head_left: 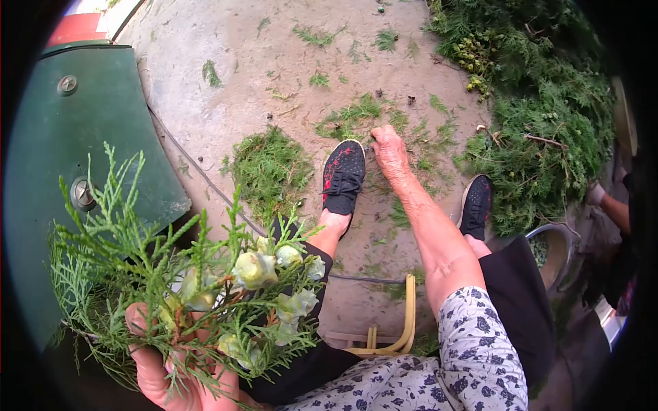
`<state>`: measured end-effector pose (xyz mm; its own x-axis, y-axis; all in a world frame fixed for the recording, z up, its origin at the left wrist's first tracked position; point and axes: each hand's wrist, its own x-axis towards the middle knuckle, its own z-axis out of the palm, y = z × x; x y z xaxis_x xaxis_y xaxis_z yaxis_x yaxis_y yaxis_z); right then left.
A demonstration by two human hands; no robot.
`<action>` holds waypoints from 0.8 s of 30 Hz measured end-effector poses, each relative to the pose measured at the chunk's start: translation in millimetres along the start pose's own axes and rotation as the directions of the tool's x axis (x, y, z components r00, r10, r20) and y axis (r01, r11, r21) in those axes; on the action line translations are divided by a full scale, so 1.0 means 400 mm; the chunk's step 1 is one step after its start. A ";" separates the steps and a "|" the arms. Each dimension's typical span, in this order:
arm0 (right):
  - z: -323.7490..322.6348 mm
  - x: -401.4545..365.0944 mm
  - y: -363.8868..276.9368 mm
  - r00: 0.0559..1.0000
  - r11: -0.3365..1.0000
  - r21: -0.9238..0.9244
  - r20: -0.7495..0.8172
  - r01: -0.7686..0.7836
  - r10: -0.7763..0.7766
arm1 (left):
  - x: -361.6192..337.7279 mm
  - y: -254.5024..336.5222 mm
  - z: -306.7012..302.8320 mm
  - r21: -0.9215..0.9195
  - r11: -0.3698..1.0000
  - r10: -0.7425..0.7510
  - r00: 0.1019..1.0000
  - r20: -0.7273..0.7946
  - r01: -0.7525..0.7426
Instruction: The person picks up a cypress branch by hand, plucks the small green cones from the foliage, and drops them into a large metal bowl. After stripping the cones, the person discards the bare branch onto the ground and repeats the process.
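My left hand [181,370] is closed around a leafy arborvitae sprig [260,322], held up close to the camera. Pale green, knobbly seed cones [255,269] sit among its flat foliage. My right arm reaches down between my knees, and my right hand [389,149] is low over the ground beside my black shoe [343,178]. Its fingers are curled together; whether anything is between them I cannot make out. Loose green clippings [353,116] lie just beyond that hand. A small heap of foliage [271,171] rests left of the shoe.
A large pile of cut branches [548,130] fills the right side, with a metal basin [554,253] below it. At the far right is another person's hand [595,194]. A green panel [96,116] stands left, a dark cable [199,168] beside it. A yellow chair frame [409,315] shows underneath.
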<state>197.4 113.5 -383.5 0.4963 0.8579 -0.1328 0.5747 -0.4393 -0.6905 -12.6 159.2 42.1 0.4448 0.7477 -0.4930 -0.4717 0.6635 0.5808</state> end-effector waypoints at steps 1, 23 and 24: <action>0.009 0.004 0.009 1.000 1.000 0.001 0.002 -0.001 0.001 | 0.001 0.000 -0.001 0.001 1.000 -0.001 1.000 -0.003 0.001; -0.026 -0.086 0.061 0.989 0.992 0.115 -0.134 -0.050 0.065 | -0.001 0.002 -0.003 0.004 1.000 -0.007 0.999 0.052 0.007; -0.041 -0.086 0.058 0.954 0.888 0.355 0.039 -0.291 0.297 | -0.002 0.002 -0.002 0.008 1.000 -0.010 0.999 0.048 0.009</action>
<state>204.2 69.5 -383.3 0.6191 0.6983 -0.3592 0.1349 -0.5452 -0.8274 -14.1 159.4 42.4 0.4851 0.7393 -0.4670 -0.4613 0.6701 0.5816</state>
